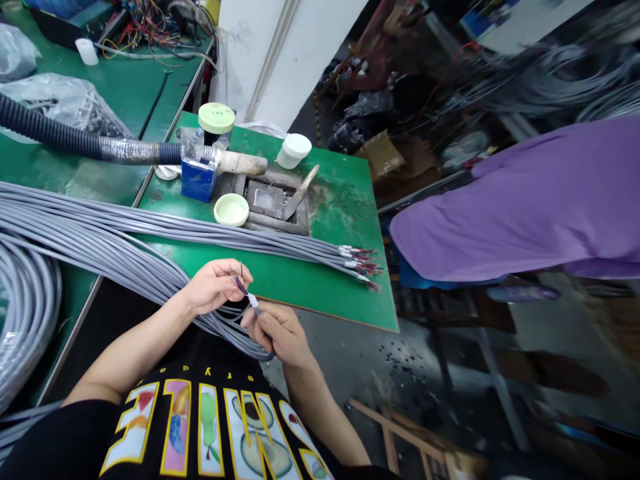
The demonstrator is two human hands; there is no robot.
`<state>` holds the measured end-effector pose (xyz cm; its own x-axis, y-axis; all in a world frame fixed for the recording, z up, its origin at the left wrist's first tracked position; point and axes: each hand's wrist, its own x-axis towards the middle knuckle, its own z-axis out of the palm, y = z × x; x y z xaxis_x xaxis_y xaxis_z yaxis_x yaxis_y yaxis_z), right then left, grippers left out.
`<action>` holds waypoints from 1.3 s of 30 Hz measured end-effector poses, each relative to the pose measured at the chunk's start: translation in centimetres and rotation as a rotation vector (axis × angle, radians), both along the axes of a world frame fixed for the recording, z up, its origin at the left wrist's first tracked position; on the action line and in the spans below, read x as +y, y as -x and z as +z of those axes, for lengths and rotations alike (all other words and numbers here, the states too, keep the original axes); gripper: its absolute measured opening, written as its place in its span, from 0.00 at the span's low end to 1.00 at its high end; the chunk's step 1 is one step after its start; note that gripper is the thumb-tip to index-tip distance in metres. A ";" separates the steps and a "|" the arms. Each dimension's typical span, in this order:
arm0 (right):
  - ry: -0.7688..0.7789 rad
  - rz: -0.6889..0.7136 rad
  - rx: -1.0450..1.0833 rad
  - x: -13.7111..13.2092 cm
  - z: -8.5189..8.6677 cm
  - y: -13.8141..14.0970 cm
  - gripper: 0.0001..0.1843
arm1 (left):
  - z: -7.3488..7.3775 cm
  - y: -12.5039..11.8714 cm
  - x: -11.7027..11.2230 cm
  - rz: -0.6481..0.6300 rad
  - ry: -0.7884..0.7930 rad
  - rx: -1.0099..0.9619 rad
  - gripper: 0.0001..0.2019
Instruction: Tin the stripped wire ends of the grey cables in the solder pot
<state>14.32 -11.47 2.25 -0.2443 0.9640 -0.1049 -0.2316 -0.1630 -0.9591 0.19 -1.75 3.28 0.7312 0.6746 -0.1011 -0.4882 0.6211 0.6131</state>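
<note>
— One coil of grey cable [30, 320] is lying at far left; what is following it?

— Long grey cables [165, 225], running rightward across the green surface [335, 293]. Above them, a black ribbed hose [135, 152] is reaching past a blue box [197, 181].

— Next item, the left hand [217, 287]?

— Bare; its grip is pinching thin coloured wires [239, 285], which are fanning out of a cable end.

— And the held cable [257, 311] itself?

— Sitting between both hands, by the near edge of the surface; a white band [253, 301] is marking where the wires are emerging.

— The right hand [279, 331]?

— Bare; its grip is closing around the grey sheath, just behind the band.

— Handling notes?

— By judgement: the end is probably weighing little, the sheath feeling springy and smooth, the trailing length perhaps tugging. The wires are looking soft and easily broken. The sheath behind the band is offering the best hold; the wires are tolerating only a light pinch.

— Right side?

— A flat tool [301, 192] is resting across a dark tray [280, 224]; bundled cable ends [357, 260] are showing bare wires; beyond, another person's purple garment [525, 200] is filling the view.
</note>
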 end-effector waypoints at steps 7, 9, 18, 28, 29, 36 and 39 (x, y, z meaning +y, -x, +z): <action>0.004 0.008 0.058 0.0 -0.4 0.0 0.21 | -0.1 -0.1 -0.2 0.033 -0.041 0.003 0.17; 0.008 0.007 0.050 0.0 -0.4 0.0 0.22 | -0.1 0.0 -0.2 0.042 -0.065 0.002 0.16; 0.077 0.031 -0.180 0.6 2.2 -1.1 0.22 | 0.3 0.4 -0.1 0.101 -0.350 0.137 0.18; 0.005 -0.015 -0.372 0.7 3.5 -1.8 0.19 | 1.5 1.0 -0.2 0.055 -0.559 0.267 0.15; -0.015 -0.063 -0.388 0.7 3.5 -1.6 0.16 | 1.4 0.8 -0.4 0.068 -0.506 0.255 0.15; -0.236 -0.432 -0.556 1.5 2.6 1.0 0.23 | 0.4 -1.7 -1.5 0.181 0.018 0.156 0.17; -0.316 -0.461 -0.555 2.1 2.2 1.4 0.19 | 0.4 -1.9 -1.7 0.151 0.129 0.108 0.15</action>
